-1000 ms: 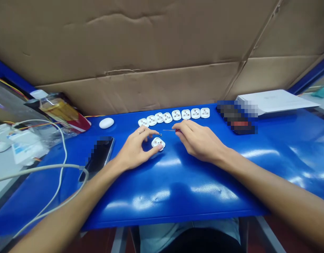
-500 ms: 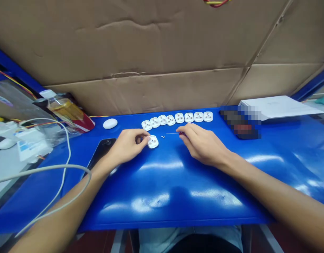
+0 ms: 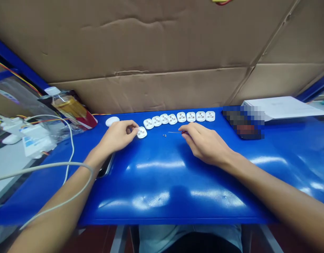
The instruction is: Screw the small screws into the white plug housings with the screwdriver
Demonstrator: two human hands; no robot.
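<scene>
And there was your left hand [image 3: 119, 135], pinching a white socket-like piece [image 3: 142, 133] at the row's near left end; whether it touched its neighbour, I couldn't tell. Eight matching pieces [image 3: 181, 117] already lay lined up along the back of the blue tabletop [image 3: 156, 189], so by my reading just this ninth was yet to be released. Mid-table, tiny screws [image 3: 164, 135] lay loose, in no piece. Right of them, your right hand [image 3: 204, 141] gripped a thin-shafted tool [image 3: 175, 132], tip pointing left. Half a second earlier the ninth piece sat nearer you, beside the screws; your right hand had barely shifted.
</scene>
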